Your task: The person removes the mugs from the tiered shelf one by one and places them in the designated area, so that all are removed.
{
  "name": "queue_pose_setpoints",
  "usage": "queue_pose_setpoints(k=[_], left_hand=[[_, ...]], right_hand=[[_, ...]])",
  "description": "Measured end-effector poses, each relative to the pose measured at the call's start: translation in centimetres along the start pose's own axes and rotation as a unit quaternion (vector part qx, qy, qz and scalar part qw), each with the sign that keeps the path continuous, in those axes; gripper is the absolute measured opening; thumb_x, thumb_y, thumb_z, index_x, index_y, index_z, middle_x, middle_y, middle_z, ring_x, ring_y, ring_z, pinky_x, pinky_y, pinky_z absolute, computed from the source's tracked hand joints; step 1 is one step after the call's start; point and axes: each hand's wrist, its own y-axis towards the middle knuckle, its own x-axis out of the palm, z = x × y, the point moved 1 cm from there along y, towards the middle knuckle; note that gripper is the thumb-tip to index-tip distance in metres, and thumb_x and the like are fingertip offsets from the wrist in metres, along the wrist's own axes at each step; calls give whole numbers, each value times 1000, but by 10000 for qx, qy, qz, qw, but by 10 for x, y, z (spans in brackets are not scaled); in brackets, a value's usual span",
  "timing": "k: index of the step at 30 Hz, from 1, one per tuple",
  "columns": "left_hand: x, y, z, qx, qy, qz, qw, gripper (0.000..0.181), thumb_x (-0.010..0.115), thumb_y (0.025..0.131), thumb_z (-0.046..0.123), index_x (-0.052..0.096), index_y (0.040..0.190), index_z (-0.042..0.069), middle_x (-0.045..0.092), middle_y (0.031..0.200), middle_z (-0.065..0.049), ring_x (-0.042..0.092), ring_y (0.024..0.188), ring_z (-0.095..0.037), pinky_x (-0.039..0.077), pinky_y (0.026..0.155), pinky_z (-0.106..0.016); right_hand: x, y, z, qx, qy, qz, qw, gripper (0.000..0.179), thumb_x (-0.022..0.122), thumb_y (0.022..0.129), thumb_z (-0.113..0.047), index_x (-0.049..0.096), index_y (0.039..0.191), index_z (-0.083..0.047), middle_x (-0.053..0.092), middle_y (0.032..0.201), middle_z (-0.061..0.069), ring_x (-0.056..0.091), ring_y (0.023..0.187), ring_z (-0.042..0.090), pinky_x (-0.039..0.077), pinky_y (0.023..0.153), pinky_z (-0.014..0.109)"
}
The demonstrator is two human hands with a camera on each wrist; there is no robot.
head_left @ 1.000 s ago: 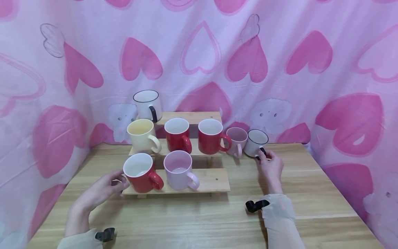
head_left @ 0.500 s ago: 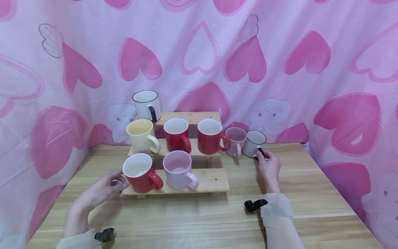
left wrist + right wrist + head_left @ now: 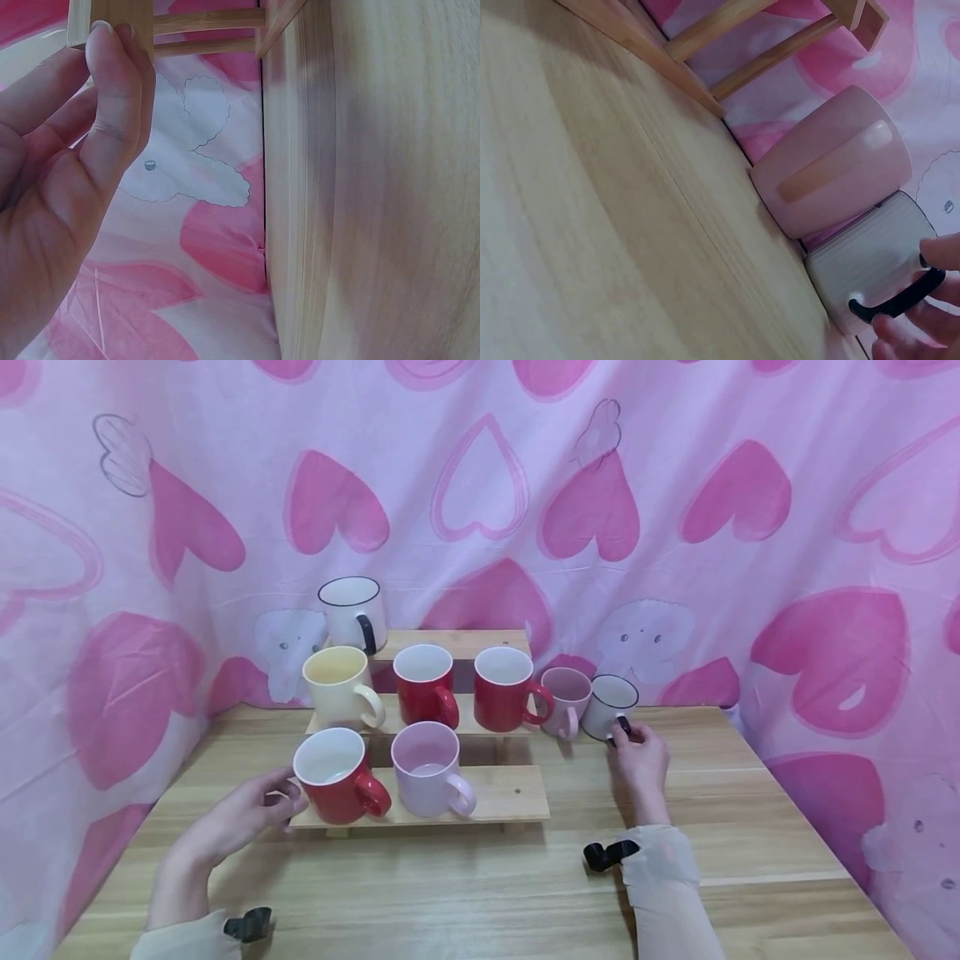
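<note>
My right hand pinches the black handle of a white mug with a dark rim. That mug stands upright on the table, right beside a pink mug. At the other side, my left hand is at the left end of the wooden rack's lowest shelf, its curled fingers gripping the board's end. Close to those fingers, a red mug sits on that shelf, with a pale lilac mug to its right.
On the middle shelf stand a cream mug and two red mugs, one at the left and one at the right. Another black-rimmed white mug is on the top shelf. A heart-patterned curtain hangs behind the table.
The head view has shifted a little, so the scene sits slightly further left. My right hand has moved slightly left, still on the white mug's handle; my left hand keeps its place at the shelf.
</note>
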Motion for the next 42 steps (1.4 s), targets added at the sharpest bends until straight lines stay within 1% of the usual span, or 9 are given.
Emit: queue_pose_setpoints(k=[6,8,12,15,19,27,33,39,42], left_hand=[[-1,1,0,87,2,-30,10000,33,64,95,14,53,121,-4,56,98,-18,63,77,-29,56,70,-35],[-1,0,0,167,8,-51,9998,32,64,95,14,53,121,-3,56,97,-17,63,77,-27,56,70,-35],[-1,-1,-1,286,-28,-134,9995,31,63,96,12,53,120,-3,56,95,-17,63,75,-29,55,69,-34],[-1,-2,-1,310,-109,-196,9993,33,63,95,10,51,122,-4,55,94,-18,63,74,-31,56,68,-35],[0,-1,-1,337,-136,-214,9991,35,62,96,9,49,125,-5,55,94,-18,62,73,-28,56,68,-36],[-1,0,-1,323,-49,-168,9993,41,62,95,8,46,130,-7,54,95,-19,61,72,-23,56,67,-39],[1,3,-1,328,-57,-181,9993,43,63,95,8,45,131,-7,54,95,-19,61,72,-24,57,68,-41],[1,3,-1,385,-26,-224,9990,38,63,95,10,48,126,-6,56,94,-17,62,72,-26,56,67,-37],[1,1,-1,335,-89,-212,9992,42,63,95,10,46,129,-6,56,95,-17,62,75,-29,56,68,-36]], right_hand=[[-5,-2,-8,162,-73,-359,9992,49,65,94,-30,53,132,0,54,128,25,50,118,38,37,103,47],[-5,-3,-10,210,80,-371,9991,50,64,94,-29,52,134,-1,53,129,25,53,117,38,41,102,45],[-7,-5,-15,345,478,-193,9981,41,59,97,-24,54,132,-3,55,126,20,60,108,33,49,89,34],[-11,-8,-21,356,563,43,9978,37,56,98,-22,55,130,-3,57,123,17,57,105,27,44,84,28],[-19,-10,-34,197,666,425,9967,34,55,96,-17,57,127,-2,58,120,15,52,102,20,42,81,28],[-37,-22,-75,-374,1322,629,9885,28,57,95,-10,61,122,-2,61,109,7,55,94,13,45,79,22],[-43,-46,-109,-1033,1752,510,9778,27,58,95,-6,63,121,-6,61,107,3,57,93,15,48,76,20],[-29,-83,-142,-1915,1915,128,9625,29,59,95,-2,60,124,-3,60,114,5,58,98,19,48,82,25],[-17,-104,-161,-2277,2122,-218,9501,34,57,95,2,54,128,-2,57,117,8,59,101,26,53,78,26]])
